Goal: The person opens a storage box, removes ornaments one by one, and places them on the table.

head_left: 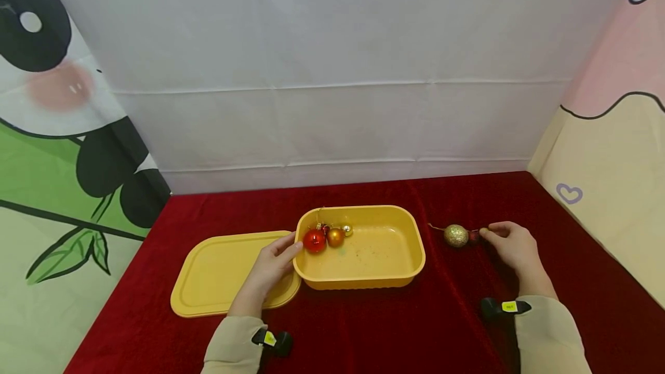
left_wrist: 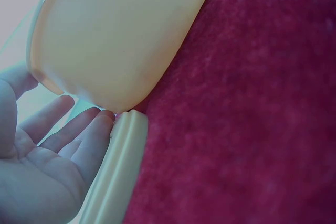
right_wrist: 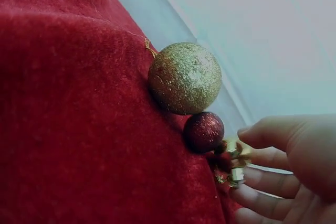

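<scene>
On the red counter (head_left: pixel 395 328), the left hand (head_left: pixel 270 270) lies over the yellow lid (head_left: pixel 218 273), its straight fingers against the yellow tub (head_left: pixel 410 258) holding baubles. The left wrist view shows them just touching the tub's wall. The right hand (head_left: pixel 514 247) pinches a small cluster (right_wrist: pixel 231 163) beside the gold ball (head_left: pixel 456 235); only the right wrist view shows the dark red ball (right_wrist: pixel 203 131) clearly.

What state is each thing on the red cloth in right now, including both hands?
Yellow tub: open, upright, three baubles inside.
Lid: off, flat beside the tub, partly under it.
Gold glitter ball: on the cloth, outside the tub.
Small red glitter ball: on the cloth, next to the gold one.
Left hand: fingers straight, touching the tub's rim.
Right hand: fingertips at the ornaments' caps; grip unclear.
</scene>
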The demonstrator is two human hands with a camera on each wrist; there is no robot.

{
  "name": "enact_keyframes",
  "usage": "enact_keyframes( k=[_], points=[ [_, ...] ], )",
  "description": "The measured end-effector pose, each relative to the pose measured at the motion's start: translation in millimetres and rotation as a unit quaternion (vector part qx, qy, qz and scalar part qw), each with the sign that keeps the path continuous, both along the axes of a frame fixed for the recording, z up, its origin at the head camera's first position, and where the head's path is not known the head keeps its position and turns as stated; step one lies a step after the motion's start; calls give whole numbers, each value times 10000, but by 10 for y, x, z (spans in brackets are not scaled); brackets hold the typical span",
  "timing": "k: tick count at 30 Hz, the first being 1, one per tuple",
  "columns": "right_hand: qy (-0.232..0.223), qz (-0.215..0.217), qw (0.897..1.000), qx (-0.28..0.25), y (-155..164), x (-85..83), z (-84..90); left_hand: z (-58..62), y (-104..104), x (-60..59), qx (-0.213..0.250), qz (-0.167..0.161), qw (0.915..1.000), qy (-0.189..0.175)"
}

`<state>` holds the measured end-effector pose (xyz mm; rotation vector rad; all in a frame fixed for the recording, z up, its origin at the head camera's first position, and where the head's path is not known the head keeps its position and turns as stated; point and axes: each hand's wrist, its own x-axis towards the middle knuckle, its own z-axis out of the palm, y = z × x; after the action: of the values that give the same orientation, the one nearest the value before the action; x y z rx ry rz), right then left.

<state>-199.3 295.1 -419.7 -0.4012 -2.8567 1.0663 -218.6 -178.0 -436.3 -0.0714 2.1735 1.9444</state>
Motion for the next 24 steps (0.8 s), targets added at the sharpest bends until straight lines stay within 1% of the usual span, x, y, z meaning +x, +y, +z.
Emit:
enact_keyframes(
  k=[5, 9, 14, 24],
  points=[
    [-52, 92, 9999, 65, -2, -3, 0, -1, -2, 2, 18, -11, 10000, 33],
    [79, -24, 9999, 81, -9, -12, 11, -3, -1, -5, 24, -5, 10000, 25],
    [234, -137, 9996, 2, -48, -16, 68, -8, -3, -12, 47, -1, 10000, 20],
    [720, -194, 9972, 12, -161, 3, 202, -14, -8, -8, 34, 4, 10000, 12]
  ],
)
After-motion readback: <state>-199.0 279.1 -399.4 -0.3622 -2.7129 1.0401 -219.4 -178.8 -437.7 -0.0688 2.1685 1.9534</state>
